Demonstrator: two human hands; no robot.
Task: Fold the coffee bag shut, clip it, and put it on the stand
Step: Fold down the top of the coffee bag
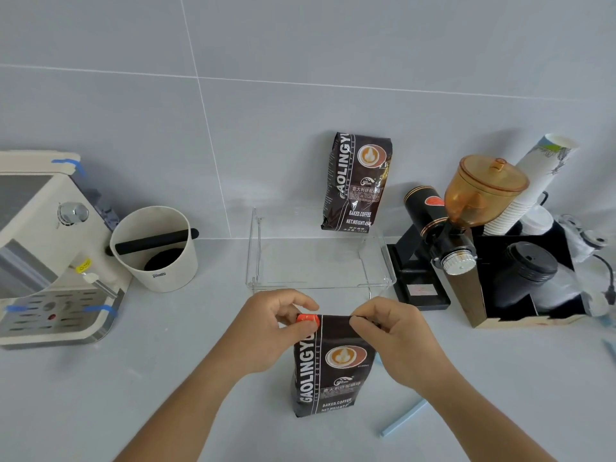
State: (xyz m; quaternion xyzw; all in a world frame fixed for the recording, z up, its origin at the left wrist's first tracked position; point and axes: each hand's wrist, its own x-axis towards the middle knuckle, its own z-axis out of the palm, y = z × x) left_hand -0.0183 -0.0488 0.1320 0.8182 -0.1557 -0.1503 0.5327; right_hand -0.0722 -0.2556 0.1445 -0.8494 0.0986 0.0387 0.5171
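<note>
From the head camera, we see the coffee bag point(328, 365) standing upright on the white counter point(166, 378) in the lower middle of the frame, label toward us, its top already rolled down into a flat fold. It stands rather than lies, we judge, so that the beans stay below the fold and both hands can reach the top edge.

Our left hand point(270, 331) sits at the bag's upper left corner, fingers pinched together on an orange clip point(308, 320) that rests against the fold. We cannot tell whether the clip already bites the fold or is only pressed to it. Our right hand point(396, 338) pinches the upper right corner of the fold, thumb and forefinger closed on the bag; its job, we judge, is to keep the fold from springing open while the clip goes on.

Just above the hands, in the centre of the frame, is the clear stand point(320, 261), a see-through shelf set against the tiled wall point(300, 61). A second coffee bag point(358, 183) of the same brand leans on the wall at the stand's back right, leaving the left and front of the shelf free for ours.

At the left edge sits an espresso machine point(43, 248), with a white knock box point(155, 250) beside it. At the right a grinder point(446, 228) with an amber hopper stands by a stack of paper cups point(530, 185) in a black organiser. All of it stands well apart from the bag.
</note>
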